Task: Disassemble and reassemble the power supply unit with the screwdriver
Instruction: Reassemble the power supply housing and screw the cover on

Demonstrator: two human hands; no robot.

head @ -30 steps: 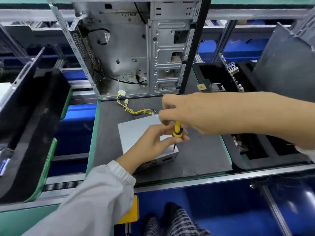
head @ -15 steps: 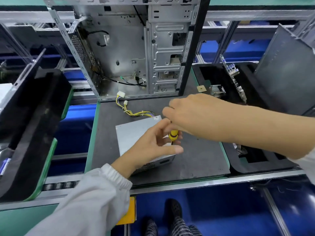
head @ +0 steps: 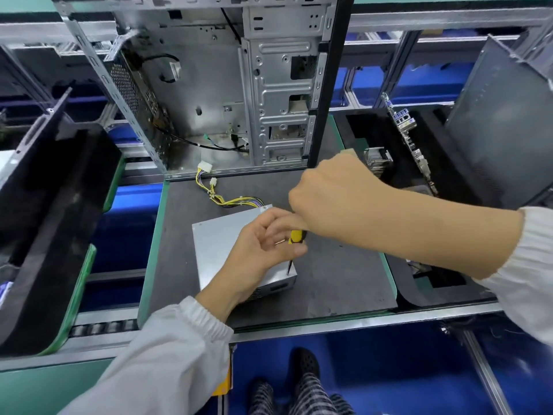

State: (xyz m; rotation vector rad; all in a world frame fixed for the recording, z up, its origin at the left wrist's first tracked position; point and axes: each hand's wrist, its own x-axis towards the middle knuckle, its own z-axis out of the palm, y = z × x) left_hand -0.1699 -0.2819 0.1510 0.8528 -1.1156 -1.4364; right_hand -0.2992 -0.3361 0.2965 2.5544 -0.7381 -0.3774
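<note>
A grey metal power supply unit (head: pixel 215 244) lies flat on the dark mat (head: pixel 335 280), its yellow cable bundle (head: pixel 230 200) trailing toward the open computer case (head: pixel 227 94). My right hand (head: pixel 335 202) grips the yellow-handled screwdriver (head: pixel 296 236) from above, held nearly upright. The dark shaft points down at the unit's near right corner. My left hand (head: pixel 263 250) rests on the unit's top, its fingers curled around the lower handle and shaft, steadying the tool. The tip's contact with a screw is too small to tell.
A black foam tray (head: pixel 419 163) at the right holds a heatsink and an upright circuit board, with a dark side panel (head: pixel 502 121) leaning behind. Another black tray (head: pixel 51 211) stands at the left. A roller conveyor rail (head: pixel 299 322) runs along the front edge.
My right hand has shifted slightly right and up along the handle, showing more of the shaft. My left hand stays at the screwdriver on the unit. The camera moved a little closer.
</note>
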